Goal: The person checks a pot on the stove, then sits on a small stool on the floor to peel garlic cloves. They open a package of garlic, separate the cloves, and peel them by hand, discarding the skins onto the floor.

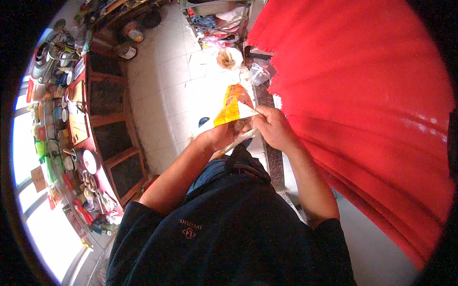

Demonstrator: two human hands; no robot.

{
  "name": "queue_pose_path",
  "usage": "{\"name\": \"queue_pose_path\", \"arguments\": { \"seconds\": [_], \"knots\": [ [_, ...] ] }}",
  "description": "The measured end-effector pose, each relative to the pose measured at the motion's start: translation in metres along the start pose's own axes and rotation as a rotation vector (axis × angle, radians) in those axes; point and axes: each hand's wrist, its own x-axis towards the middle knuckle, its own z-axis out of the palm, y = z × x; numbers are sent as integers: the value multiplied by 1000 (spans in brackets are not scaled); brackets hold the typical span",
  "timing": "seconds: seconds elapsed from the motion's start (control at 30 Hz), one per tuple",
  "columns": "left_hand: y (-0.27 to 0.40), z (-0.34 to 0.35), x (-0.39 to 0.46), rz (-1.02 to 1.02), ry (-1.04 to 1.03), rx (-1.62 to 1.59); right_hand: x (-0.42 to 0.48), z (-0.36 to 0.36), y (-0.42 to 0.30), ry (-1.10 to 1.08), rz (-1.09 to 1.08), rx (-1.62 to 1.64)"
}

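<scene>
A yellow and orange printed plastic bag (232,107) with a white inner side hangs in front of my waist, its mouth towards me. With thumb and fingers, my right hand (273,125) grips the bag's rim at its right corner. My left hand (227,135) is at the bag's mouth, palm up and fingers curled. Part of that hand lies behind the bag's edge, so whether its fingers hold anything is unclear. The bag's contents cannot be seen.
A large red cloth (357,89) hangs close on my right. At left runs a counter (93,143) crowded with bowls and kitchenware, above dark-panelled cabinets (109,96). Ahead on the tiled floor (175,68) lie an opened bag (229,59) and a tied plastic bag (259,73), near a rack (218,21).
</scene>
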Motion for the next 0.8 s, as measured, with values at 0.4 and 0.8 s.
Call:
{"name": "queue_pose_path", "arguments": {
  "seconds": [0.4, 0.8],
  "knots": [
    [15, 19, -24, -95, -104, -217, -5, -1, 0, -1, 55, 59],
    [19, 54, -41, -83, -56, -275, -23, -7, 6, -5, 129, 284]
  ]
}}
